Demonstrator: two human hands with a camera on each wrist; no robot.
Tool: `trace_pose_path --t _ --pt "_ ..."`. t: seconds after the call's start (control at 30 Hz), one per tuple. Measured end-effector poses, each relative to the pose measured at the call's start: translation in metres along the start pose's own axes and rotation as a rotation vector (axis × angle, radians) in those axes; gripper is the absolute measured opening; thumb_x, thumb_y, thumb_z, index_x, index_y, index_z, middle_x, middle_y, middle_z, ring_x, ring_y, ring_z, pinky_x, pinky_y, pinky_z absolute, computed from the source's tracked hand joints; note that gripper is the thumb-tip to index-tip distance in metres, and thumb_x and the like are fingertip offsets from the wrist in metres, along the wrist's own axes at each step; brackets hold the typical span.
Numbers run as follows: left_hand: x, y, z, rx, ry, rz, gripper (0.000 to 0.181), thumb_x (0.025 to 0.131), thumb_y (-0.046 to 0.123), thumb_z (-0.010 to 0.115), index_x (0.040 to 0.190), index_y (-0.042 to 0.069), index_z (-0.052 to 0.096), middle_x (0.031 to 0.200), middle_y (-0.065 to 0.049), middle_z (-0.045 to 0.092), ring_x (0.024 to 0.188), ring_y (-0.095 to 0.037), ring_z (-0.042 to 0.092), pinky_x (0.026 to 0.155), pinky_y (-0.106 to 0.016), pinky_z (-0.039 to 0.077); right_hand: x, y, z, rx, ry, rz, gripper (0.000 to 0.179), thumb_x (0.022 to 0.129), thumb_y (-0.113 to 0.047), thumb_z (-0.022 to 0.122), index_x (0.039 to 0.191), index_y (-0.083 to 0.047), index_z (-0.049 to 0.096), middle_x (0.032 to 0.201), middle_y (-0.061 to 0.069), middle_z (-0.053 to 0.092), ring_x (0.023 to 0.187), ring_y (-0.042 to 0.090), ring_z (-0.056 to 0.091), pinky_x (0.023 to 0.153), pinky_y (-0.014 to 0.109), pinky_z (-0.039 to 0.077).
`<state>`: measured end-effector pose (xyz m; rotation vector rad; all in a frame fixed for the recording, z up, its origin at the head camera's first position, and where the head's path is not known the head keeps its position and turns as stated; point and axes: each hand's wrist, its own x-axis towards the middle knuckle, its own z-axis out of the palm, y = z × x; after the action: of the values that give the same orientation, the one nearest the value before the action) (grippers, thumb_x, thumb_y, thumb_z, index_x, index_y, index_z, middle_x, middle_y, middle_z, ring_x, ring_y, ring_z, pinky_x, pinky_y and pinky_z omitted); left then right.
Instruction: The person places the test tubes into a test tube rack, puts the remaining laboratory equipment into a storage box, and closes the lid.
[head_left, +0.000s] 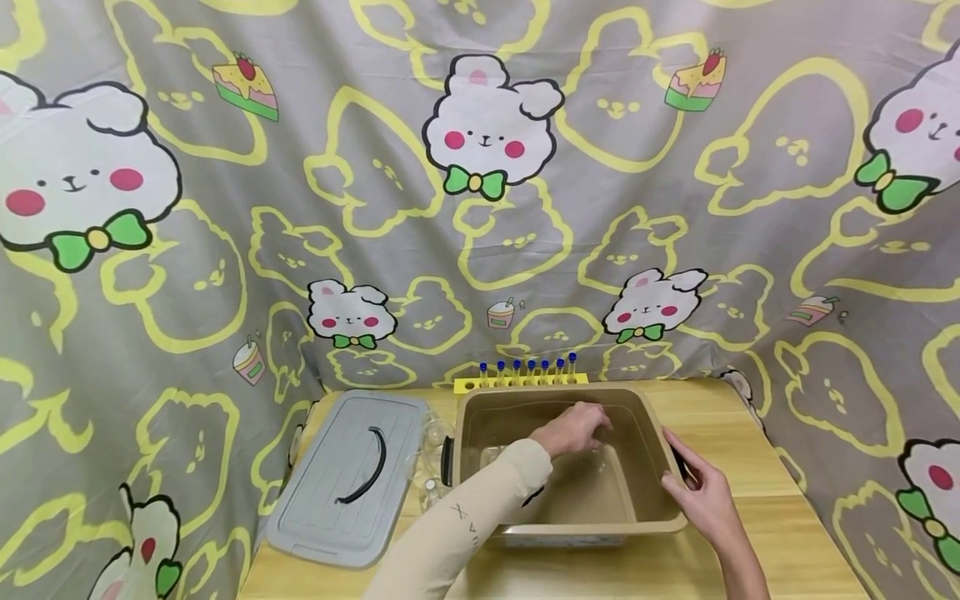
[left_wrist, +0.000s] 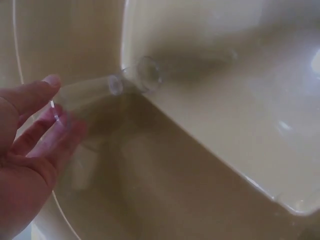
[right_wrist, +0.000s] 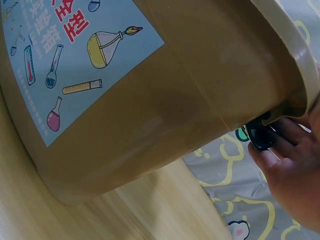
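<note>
A brown plastic storage box (head_left: 660,521) stands on the table, tilted in the right wrist view, where its blue label (right_wrist: 120,60) shows drawings of lab glassware. My left hand (head_left: 577,429) reaches down inside the box. In the left wrist view, the left hand's thumb and fingers (left_wrist: 37,92) hold the wide end of a clear tube-shaped vessel (left_wrist: 90,92), whose round foot (left_wrist: 149,74) points at the box floor. My right hand (head_left: 705,496) grips the box's right side at the black handle (right_wrist: 260,135), with fingers under the rim.
Left of the box lies a grey lid (head_left: 337,475) with a black handle. Clear glassware (head_left: 433,450) stands between lid and box. Behind the box is a yellow rack (head_left: 465,385) with several blue-capped tubes (head_left: 516,371). A patterned curtain (head_left: 480,242) surrounds the wooden table (head_left: 772,500).
</note>
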<state>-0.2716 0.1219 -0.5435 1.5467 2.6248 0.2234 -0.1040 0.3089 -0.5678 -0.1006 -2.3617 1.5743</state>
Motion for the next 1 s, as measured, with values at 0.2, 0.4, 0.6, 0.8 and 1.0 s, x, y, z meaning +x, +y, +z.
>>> trace_pose_path --t 0.2,0.4,0.6,0.8,1.0 --pt "0.001 0.002 0.002 -0.02 -0.013 -0.041 0.032 0.088 0.014 0.083 0.119 0.013 0.077 0.118 0.003 0.071 0.114 -0.01 0.064 0.099 -0.015 0.047 -0.002 -0.001 -0.002 -0.02 -0.005 0.016 0.062 0.093 0.006 0.062 0.152 -0.008 0.049 0.153 0.028 0.043 0.124 -0.017 0.04 0.098 0.005 0.038" --pt "0.0 0.004 0.002 -0.026 -0.029 -0.059 0.032 0.091 0.018 0.08 0.123 0.014 0.075 0.119 0.005 0.071 0.115 -0.009 0.063 0.098 -0.015 0.048 -0.001 -0.002 -0.002 0.005 -0.001 0.001 0.062 0.093 0.007 0.064 0.152 -0.005 0.049 0.153 0.028 0.043 0.124 -0.016 0.041 0.098 0.006 0.038" --pt "-0.005 0.002 0.001 -0.035 -0.021 -0.07 0.036 0.093 0.02 0.079 0.128 0.014 0.072 0.123 0.004 0.07 0.115 -0.009 0.063 0.097 -0.016 0.049 0.002 -0.003 0.002 -0.019 0.003 0.012 0.062 0.093 0.005 0.064 0.152 -0.008 0.05 0.152 0.027 0.044 0.123 -0.017 0.041 0.098 0.005 0.038" --pt "-0.011 0.003 -0.007 -0.038 -0.033 -0.072 0.038 0.092 0.022 0.079 0.129 0.014 0.071 0.127 0.004 0.069 0.12 -0.011 0.061 0.1 -0.018 0.048 0.002 -0.004 0.003 -0.018 -0.003 0.007 0.062 0.092 0.006 0.063 0.151 -0.007 0.05 0.152 0.027 0.045 0.122 -0.016 0.042 0.097 0.005 0.039" --pt "-0.021 0.012 -0.035 -0.176 -0.083 -0.146 0.041 0.09 0.014 0.081 0.13 0.011 0.071 0.129 0.006 0.069 0.122 -0.011 0.061 0.094 -0.017 0.051 -0.002 -0.003 0.0 -0.042 0.003 -0.001 0.062 0.093 0.006 0.062 0.152 -0.008 0.05 0.151 0.028 0.045 0.115 -0.015 0.046 0.093 0.004 0.041"
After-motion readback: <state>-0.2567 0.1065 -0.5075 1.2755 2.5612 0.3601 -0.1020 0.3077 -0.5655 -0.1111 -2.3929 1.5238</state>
